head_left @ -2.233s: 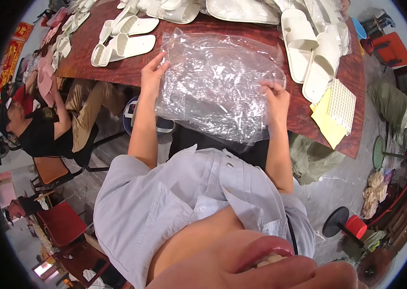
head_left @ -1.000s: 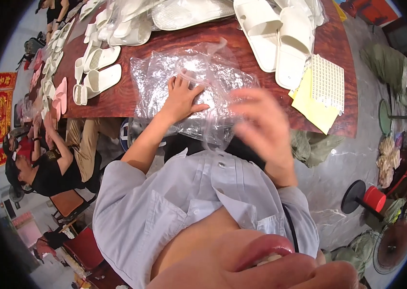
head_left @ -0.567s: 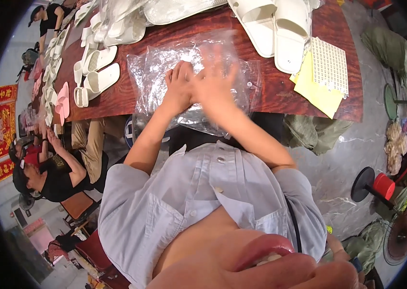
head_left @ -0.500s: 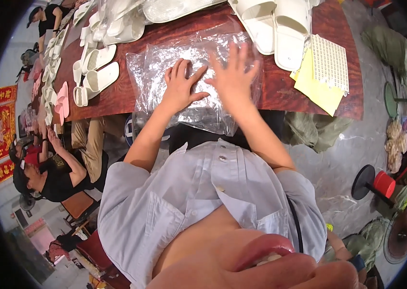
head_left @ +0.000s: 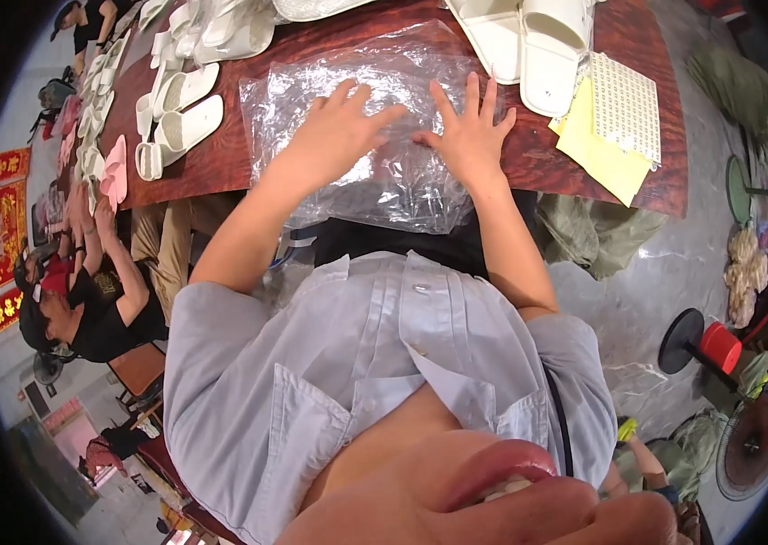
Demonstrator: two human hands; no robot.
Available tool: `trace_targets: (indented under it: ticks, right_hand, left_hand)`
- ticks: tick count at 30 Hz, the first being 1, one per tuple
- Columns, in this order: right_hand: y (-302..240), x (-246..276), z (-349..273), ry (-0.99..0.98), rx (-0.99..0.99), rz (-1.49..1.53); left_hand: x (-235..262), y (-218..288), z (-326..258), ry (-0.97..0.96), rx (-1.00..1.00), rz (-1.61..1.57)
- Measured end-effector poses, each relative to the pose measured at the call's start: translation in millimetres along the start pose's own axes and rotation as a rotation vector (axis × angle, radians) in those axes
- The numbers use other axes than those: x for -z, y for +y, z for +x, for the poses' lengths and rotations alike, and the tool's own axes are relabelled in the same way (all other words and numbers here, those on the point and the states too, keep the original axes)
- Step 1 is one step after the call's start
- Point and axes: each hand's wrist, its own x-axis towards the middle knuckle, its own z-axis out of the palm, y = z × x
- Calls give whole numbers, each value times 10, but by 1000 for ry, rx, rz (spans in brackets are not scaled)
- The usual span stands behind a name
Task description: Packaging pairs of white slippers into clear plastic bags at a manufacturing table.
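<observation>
Both hands lie flat, fingers spread, palms down on a clear plastic bag; neither is closed around anything. The left hand presses the middle of the sheet, and the right hand rests just beside it, fingertips close together. The bag lies on the reddish-brown counter, its near edge hanging over the counter's rim toward the person's body.

Handling assessment: the bag appears very light, thin, limp and heavily creased, with a glossy surface likely to slide on the wood and cling to skin. It will not hold a shape. The soundest hold is judged to be a pinch at an edge or corner, most readily the overhanging near edge below the wrists.

Surroundings: a pair of white slippers lies just beyond the right hand, touching or nearly touching the bag's far corner. To the right of that hand sit a yellow sheet and a dotted white card. More white slippers lie well left of the left hand. A seated co-worker is at the counter further left. Nothing lies between the hands.
</observation>
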Motion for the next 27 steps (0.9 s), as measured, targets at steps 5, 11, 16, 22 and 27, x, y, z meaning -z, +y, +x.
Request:
trace_targets:
  ticks: [5, 11, 16, 22, 27]
  right_hand:
    - [-25, 7, 32, -29, -21, -5]
    - [127, 190, 3, -95, -9, 238]
    - [571, 634, 278, 189, -101, 274]
    - [1177, 385, 1141, 164, -24, 119]
    - [1194, 196, 1632, 267, 34, -21]
  left_hand:
    - [-601, 69, 518, 299, 5, -48]
    - [-1104, 124, 614, 450, 142, -204]
    - [-1123, 157, 595, 440, 156, -218]
    - [-1143, 154, 597, 454, 149, -219]
    - [-1152, 170, 611, 425, 151, -220]
